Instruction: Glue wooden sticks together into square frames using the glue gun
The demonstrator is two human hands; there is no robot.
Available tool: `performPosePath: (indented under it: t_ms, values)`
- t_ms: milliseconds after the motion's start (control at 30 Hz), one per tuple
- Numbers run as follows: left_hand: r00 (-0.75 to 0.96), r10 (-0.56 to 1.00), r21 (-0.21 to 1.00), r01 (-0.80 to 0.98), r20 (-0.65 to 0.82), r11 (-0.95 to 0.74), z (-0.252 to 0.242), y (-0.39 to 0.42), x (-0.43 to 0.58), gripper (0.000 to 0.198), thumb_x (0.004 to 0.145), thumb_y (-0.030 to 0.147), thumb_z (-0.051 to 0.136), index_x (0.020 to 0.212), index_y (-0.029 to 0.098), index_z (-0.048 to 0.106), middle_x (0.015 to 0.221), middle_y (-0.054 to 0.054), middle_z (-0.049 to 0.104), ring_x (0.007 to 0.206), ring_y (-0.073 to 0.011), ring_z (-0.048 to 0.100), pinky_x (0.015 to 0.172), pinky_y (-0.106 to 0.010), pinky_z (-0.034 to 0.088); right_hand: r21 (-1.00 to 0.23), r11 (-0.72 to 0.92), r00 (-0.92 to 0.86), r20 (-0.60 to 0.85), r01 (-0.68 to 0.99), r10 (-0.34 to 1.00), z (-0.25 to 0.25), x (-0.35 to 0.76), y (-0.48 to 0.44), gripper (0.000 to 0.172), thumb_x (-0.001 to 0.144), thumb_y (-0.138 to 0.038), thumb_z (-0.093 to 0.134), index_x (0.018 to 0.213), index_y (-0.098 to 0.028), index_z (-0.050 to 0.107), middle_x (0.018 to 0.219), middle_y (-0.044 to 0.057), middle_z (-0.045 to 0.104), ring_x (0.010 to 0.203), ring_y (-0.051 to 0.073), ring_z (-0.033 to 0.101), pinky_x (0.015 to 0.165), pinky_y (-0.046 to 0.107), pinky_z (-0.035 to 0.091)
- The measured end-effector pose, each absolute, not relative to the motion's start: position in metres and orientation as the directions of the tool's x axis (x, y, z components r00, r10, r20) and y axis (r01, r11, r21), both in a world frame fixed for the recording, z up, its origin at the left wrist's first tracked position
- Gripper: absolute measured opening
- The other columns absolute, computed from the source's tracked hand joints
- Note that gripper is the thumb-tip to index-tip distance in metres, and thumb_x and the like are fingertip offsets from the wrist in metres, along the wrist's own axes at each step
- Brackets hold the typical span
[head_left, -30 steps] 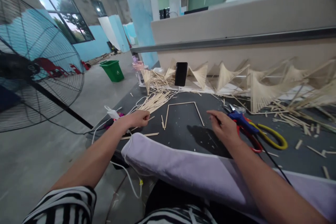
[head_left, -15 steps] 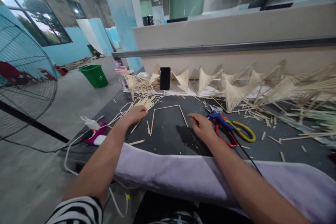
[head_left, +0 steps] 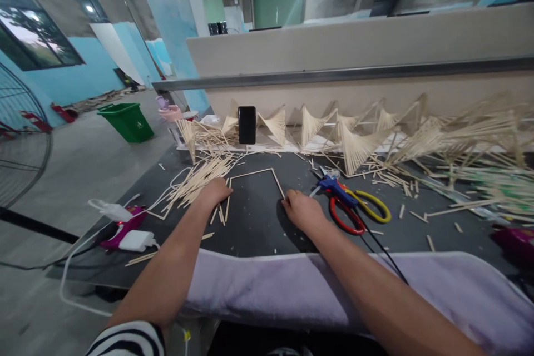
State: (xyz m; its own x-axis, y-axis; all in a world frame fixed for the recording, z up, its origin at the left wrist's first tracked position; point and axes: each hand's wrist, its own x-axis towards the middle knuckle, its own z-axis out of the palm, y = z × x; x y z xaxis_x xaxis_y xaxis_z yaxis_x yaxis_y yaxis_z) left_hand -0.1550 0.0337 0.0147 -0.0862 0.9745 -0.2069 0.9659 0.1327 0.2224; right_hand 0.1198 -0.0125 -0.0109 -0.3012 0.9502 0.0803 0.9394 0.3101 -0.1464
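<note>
Three thin wooden sticks (head_left: 252, 173) lie end to end on the dark table, forming an angular outline with its near side unclosed. My left hand (head_left: 214, 192) is closed beside the left stick (head_left: 227, 206), its fingertips reaching that stick. Whether something sits inside those fingers is hidden. At the lower end of the right stick (head_left: 277, 182), my right hand (head_left: 303, 210) has its fingers pressed together on the stick's tip. A pile of loose sticks (head_left: 196, 181) spreads behind my left hand. Short pieces (head_left: 217, 216) lie just below it.
Red-handled pliers (head_left: 346, 217) and a yellow-handled tool (head_left: 377, 206) lie right of my right hand. Fan-shaped stick structures (head_left: 359, 144) line the back, with a phone (head_left: 247, 125) upright before them. A power strip (head_left: 125, 228) with cables sits left. Purple cloth (head_left: 267, 278) covers the front edge.
My right hand has come in to the right stick's lower end. My left hand has shifted from the loose pile toward the left stick. The camera view has turned slightly right.
</note>
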Motion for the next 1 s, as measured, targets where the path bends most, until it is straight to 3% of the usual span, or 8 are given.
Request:
performPosePath:
  t_ms: [200,333,400,467,533,633,767,1000]
  values:
    - [-0.134,0.968,0.264,0.946,-0.213,0.189,0.017,0.033,-0.152,0.029,0.068,0.035,0.059,0.045,0.018,0.058,0.040,-0.007,0.053,0.056,-0.0203,0.058,0.053,-0.026,0.037,-0.174,0.328,-0.316,0.093,0.928,0.944,-0.011,0.121,-0.013,0.023,0.091,-0.037,0.040,0.094,-0.019,0.054,0.092,0.008,0.063,0.078,0.019,0.062,0.061,0.026,0.039]
    - [-0.102,0.968,0.437,0.878,-0.230,0.196,0.031,0.019,-0.166,0.034,0.075,0.043,0.052,0.054,0.017,0.058,0.042,-0.002,0.051,0.041,-0.0143,0.049,0.045,-0.025,0.033,-0.248,0.329,-0.305,0.130,0.911,0.943,-0.012,0.125,-0.011,0.026,0.091,-0.040,0.039,0.089,-0.019,0.055,0.089,0.007,0.063,0.076,0.018,0.061,0.058,0.025,0.036]
    - [-0.070,0.967,0.631,0.746,-0.244,0.213,0.037,0.011,-0.175,0.029,0.079,0.042,0.049,0.073,0.016,0.060,0.050,-0.001,0.056,0.038,-0.0104,0.045,0.041,-0.022,0.032,-0.300,0.332,-0.293,0.168,0.895,0.941,-0.012,0.125,-0.011,0.024,0.091,-0.037,0.039,0.089,-0.019,0.055,0.088,0.006,0.063,0.076,0.018,0.060,0.059,0.025,0.036]
    - [0.000,0.967,0.868,0.442,-0.254,0.228,0.040,0.004,-0.176,0.025,0.078,0.040,0.054,0.085,0.016,0.057,0.060,0.000,0.059,0.040,-0.0076,0.047,0.038,-0.018,0.031,-0.371,0.374,-0.308,0.225,0.850,0.924,-0.012,0.125,-0.010,0.020,0.090,-0.032,0.040,0.089,-0.019,0.056,0.088,0.006,0.063,0.078,0.017,0.059,0.063,0.025,0.037]
    - [0.091,0.959,0.956,0.150,-0.267,0.252,0.040,0.000,-0.168,0.023,0.077,0.036,0.060,0.085,0.016,0.056,0.068,-0.002,0.061,0.046,-0.0068,0.052,0.040,-0.016,0.037,-0.456,0.444,-0.346,0.286,0.771,0.894,-0.012,0.124,-0.009,0.018,0.090,-0.026,0.040,0.089,-0.019,0.056,0.085,0.005,0.063,0.079,0.016,0.058,0.067,0.024,0.038]
    - [0.209,0.938,0.957,-0.034,-0.275,0.288,0.033,-0.004,-0.141,0.019,0.078,0.030,0.062,0.080,0.012,0.056,0.073,-0.006,0.064,0.059,-0.0098,0.061,0.054,-0.019,0.050,-0.561,0.522,-0.389,0.349,0.642,0.853,-0.013,0.126,-0.006,0.021,0.090,-0.023,0.038,0.089,-0.018,0.059,0.080,0.004,0.063,0.077,0.015,0.057,0.069,0.024,0.039]
    - [0.234,0.949,0.955,-0.156,-0.214,0.253,0.024,-0.011,-0.109,0.015,0.078,0.024,0.063,0.082,0.011,0.056,0.076,-0.007,0.067,0.073,-0.0127,0.067,0.069,-0.020,0.054,-0.621,0.575,-0.504,0.313,0.533,0.805,-0.017,0.130,-0.002,0.022,0.088,-0.028,0.046,0.101,-0.018,0.061,0.092,0.006,0.065,0.081,0.015,0.058,0.072,0.025,0.041]
    - [0.335,0.892,0.946,-0.004,-0.304,0.324,0.017,-0.013,-0.108,0.022,0.072,0.024,0.070,0.085,0.010,0.060,0.081,-0.011,0.071,0.076,-0.0151,0.068,0.068,-0.022,0.054,-0.548,0.649,-0.643,0.240,0.528,0.727,-0.028,0.130,0.002,0.019,0.081,-0.011,0.052,0.089,-0.020,0.066,0.086,0.003,0.065,0.081,0.013,0.057,0.073,0.023,0.040]
